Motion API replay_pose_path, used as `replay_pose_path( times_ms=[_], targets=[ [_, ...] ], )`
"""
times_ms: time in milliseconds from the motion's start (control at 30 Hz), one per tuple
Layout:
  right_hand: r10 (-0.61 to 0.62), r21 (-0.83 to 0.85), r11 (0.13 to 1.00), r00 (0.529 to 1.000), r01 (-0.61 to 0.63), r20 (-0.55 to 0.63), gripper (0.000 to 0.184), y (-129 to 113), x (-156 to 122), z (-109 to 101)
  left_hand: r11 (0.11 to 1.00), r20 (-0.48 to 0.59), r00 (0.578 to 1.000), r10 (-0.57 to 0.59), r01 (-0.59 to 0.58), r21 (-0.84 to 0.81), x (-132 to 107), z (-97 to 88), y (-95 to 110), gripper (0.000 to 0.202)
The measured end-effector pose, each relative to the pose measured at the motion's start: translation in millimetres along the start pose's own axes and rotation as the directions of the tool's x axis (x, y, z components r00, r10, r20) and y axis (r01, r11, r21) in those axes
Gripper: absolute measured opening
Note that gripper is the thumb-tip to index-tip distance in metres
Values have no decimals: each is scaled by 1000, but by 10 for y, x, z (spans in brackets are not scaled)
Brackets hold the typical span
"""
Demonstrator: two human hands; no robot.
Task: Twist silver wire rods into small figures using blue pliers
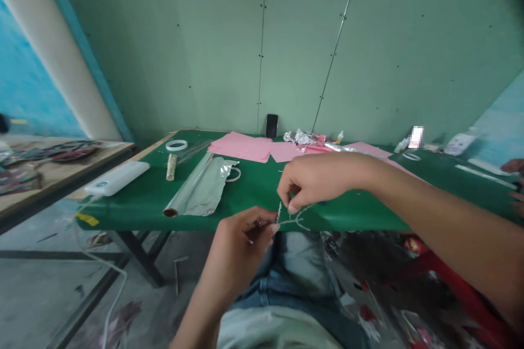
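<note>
My left hand (241, 237) and my right hand (315, 180) both pinch a thin twisted strand of silver foil (292, 218), held in the air just in front of the green table's near edge (196, 218). The strand branches into a few thin legs between the two hands. My left fingers grip its lower end and my right fingers grip a point just above. Below the hands are my jeans-clad legs.
On the table lie a roll of silver foil (196, 188), a white power bank (118, 177), a tape ring (176, 145), pink paper sheets (241, 147), crumpled foil (301, 137) and a phone (272, 125) leaning on the wall. A wooden bench stands at left.
</note>
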State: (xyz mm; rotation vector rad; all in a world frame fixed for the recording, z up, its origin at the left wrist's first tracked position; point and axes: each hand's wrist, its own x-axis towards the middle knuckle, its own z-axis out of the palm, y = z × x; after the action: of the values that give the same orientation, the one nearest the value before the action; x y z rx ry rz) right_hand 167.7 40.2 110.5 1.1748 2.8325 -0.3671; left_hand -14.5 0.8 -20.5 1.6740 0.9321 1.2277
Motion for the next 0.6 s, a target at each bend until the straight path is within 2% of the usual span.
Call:
replay_pose_path(
  times_ms=[33,100,200,333,433,533,600],
  targets=[
    [30,-160,986,995,-46,-96,17,-93,-18,6,996,-68,997,36,-31,86,-9,10,-9,9],
    [-3,-413,905,971,-99,-239,18,-261,-62,85,978,-164,981,105,-72,194,-20,31,-20,17],
    [-142,-613,781,923,-117,-357,17,-409,-129,276,957,-179,968,178,-127,262,-25,47,-1,17],
    [-270,-688,714,857,-127,-438,16,-432,-191,471,957,-75,984,160,-137,255,-42,52,53,7],
    [-335,-696,701,790,-154,-513,18,-423,-230,584,938,-99,976,192,-153,310,-55,67,83,2],
    [-348,-635,738,677,-229,-648,20,-428,-254,757,903,-166,946,279,-199,381,-46,92,121,5],
    [-342,-560,783,565,-271,-751,18,-425,-242,913,879,-175,929,326,-230,418,-33,112,141,10]
  ],
)
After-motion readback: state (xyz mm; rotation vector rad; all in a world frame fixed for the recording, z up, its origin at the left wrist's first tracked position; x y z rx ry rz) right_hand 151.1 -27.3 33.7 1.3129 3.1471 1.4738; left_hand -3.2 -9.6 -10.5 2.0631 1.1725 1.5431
